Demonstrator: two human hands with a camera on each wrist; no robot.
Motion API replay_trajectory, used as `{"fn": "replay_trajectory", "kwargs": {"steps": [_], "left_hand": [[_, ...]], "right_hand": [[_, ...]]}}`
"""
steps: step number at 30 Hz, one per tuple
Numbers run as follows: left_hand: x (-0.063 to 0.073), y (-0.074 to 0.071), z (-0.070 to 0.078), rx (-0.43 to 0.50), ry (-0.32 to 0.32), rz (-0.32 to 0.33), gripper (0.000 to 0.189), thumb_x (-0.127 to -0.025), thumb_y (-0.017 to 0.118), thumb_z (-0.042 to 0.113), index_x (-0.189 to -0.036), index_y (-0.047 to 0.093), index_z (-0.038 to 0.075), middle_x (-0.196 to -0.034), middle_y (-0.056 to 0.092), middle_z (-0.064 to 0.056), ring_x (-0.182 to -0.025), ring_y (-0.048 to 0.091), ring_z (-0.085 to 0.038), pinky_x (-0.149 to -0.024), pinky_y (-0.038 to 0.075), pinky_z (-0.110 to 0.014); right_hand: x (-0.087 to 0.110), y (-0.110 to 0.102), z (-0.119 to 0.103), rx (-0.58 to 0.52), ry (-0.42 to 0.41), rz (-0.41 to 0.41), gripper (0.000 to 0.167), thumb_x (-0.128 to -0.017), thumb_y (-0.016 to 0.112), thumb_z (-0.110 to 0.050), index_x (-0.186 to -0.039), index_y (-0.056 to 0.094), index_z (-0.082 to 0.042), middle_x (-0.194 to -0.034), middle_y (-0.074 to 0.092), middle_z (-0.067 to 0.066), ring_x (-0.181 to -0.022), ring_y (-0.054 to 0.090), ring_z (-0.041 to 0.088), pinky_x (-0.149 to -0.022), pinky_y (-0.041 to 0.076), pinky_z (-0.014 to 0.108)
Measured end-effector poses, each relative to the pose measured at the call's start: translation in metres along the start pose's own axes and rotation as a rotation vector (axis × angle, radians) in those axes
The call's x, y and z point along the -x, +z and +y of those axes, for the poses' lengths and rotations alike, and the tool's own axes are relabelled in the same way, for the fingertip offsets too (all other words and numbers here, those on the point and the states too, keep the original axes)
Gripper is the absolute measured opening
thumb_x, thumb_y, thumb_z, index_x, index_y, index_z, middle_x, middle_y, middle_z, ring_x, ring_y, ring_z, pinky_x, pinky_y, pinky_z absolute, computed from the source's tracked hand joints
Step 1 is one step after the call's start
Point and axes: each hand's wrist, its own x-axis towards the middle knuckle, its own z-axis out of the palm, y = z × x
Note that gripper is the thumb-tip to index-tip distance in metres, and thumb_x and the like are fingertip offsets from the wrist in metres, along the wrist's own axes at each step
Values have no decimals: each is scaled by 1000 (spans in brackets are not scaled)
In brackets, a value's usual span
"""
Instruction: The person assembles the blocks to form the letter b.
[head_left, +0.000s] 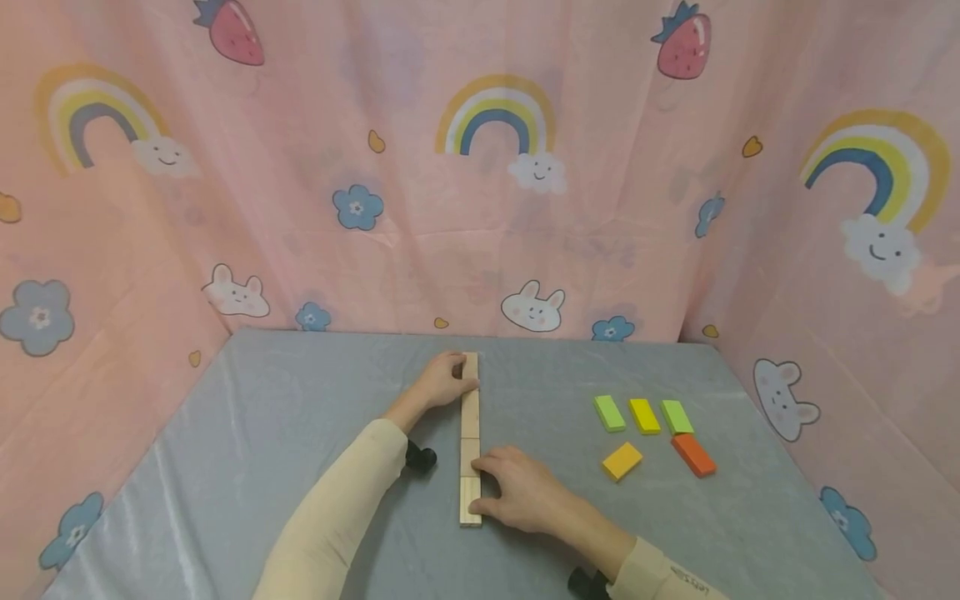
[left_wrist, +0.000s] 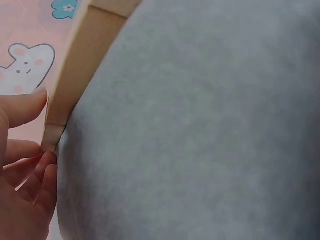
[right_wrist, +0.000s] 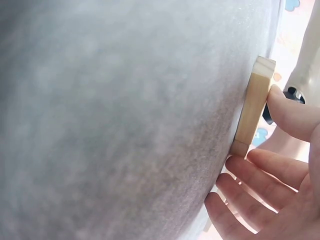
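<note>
Several plain wooden blocks (head_left: 470, 417) lie end to end in a straight row on the grey cloth in the head view. At the far end my left hand (head_left: 441, 379) touches the farthest block, its thumb and fingertips spread along it. In the left wrist view the thumb lies against a wooden block (left_wrist: 82, 67), with the other fingertips by a block end. My right hand (head_left: 525, 492) is at the row's near end, thumb on the nearest block (head_left: 468, 492) and forefinger on the one beyond. The right wrist view shows its fingers extended beside a block (right_wrist: 253, 107).
Right of the row lie two green blocks (head_left: 610, 413), a yellow block (head_left: 644, 416), an amber block (head_left: 622, 462) and an orange-red block (head_left: 693, 455). A grey cloth (head_left: 240, 467) covers the table. A pink patterned curtain (head_left: 420, 267) surrounds its back and sides.
</note>
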Motion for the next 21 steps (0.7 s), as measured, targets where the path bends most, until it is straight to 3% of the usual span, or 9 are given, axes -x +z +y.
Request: {"fn": "replay_trajectory", "kwargs": {"steps": [7, 21], "left_hand": [[2, -1, -1, 38, 29, -12, 52, -97, 70, 20, -141, 56, -4, -146, 51, -22, -126, 58, -36, -104, 49, -48], [4, -2, -2, -13, 30, -18, 53, -98, 69, 25, -142, 57, -2, -146, 52, -21, -127, 56, -35, -106, 47, -49]], "right_hand": [[-1, 0, 0, -1, 3, -4, 56, -87, 80, -41, -129, 68, -6, -123, 66, 5, -115, 61, 24, -94, 54, 44], [0, -2, -1, -6, -16, -6, 54, -87, 81, -39, -128, 69, -6, -120, 67, 4, -112, 61, 23, -93, 54, 42]]}}
